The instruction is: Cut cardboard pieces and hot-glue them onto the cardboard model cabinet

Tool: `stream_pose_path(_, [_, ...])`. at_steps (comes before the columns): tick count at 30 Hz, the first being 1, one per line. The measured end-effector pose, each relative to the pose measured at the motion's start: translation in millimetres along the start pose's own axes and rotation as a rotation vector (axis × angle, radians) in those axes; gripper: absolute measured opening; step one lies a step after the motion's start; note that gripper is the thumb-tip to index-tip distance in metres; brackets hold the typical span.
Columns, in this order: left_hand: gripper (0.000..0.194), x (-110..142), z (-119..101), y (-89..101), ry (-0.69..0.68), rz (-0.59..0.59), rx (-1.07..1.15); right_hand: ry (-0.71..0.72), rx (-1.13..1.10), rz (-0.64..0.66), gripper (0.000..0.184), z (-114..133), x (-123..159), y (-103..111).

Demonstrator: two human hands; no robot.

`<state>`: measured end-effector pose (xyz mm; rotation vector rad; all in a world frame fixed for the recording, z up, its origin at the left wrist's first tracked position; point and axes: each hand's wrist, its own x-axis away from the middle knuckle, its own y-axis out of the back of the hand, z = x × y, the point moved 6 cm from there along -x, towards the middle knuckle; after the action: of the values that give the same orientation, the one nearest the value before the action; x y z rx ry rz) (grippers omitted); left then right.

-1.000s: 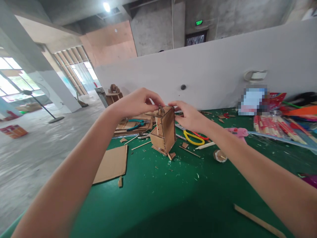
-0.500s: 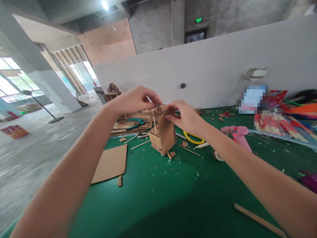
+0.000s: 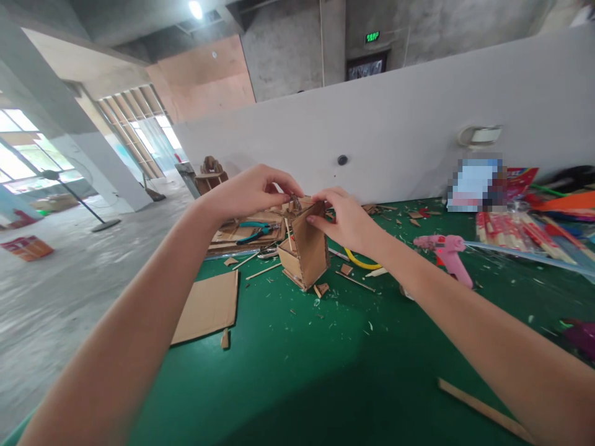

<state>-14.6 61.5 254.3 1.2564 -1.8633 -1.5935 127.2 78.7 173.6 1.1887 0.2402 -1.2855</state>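
A small cardboard model (image 3: 312,255) stands upright on the green table, with a tall side wall, a low box-like base and a thin wooden stick (image 3: 289,233) rising inside it. At its top, my left hand (image 3: 274,189) is closed, the thumb and fingers pinching a small brown piece (image 3: 297,203) whose kind I cannot make out. My right hand (image 3: 341,214) grips the upper edge of the side wall, thumb on the near face and fingers over the top. The fingers partly hide the top of the model.
Left of the model lie a flat cardboard sheet (image 3: 209,306) and teal-handled pliers (image 3: 255,230) on stacked cardboard. To the right are a pink glue gun (image 3: 449,254), a yellow ring-shaped thing (image 3: 360,260) and packaged sticks (image 3: 520,235). A wooden strip (image 3: 483,409) lies near the front right.
Both hands stay at the top of the model in nearly the same pose. My right hand and forearm have shifted very slightly; the model stands in place.
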Motion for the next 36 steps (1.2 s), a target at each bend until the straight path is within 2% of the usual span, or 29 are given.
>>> stream_pose_path(8, [0.034, 11, -4, -2.2, 0.014, -0.045, -0.005, -0.033, -0.014, 0.003, 0.028, -2, 1, -2])
stream_pose_path(16, [0.029, 19, 0, -9.1, -0.010, -0.182, 0.088, -0.029, 0.018, -0.069, 0.026, 2, 6, -3])
stream_pose_path(23, [0.027, 24, 6, -13.1, -0.077, -0.337, 0.057, -0.049, 0.059, -0.157, 0.026, 9, 10, -4])
stream_pose_path(36, [0.028, 33, 14, -24.0, -0.110, -0.497, 0.097, -0.060, 0.117, -0.149, 0.024, 13, 10, -7])
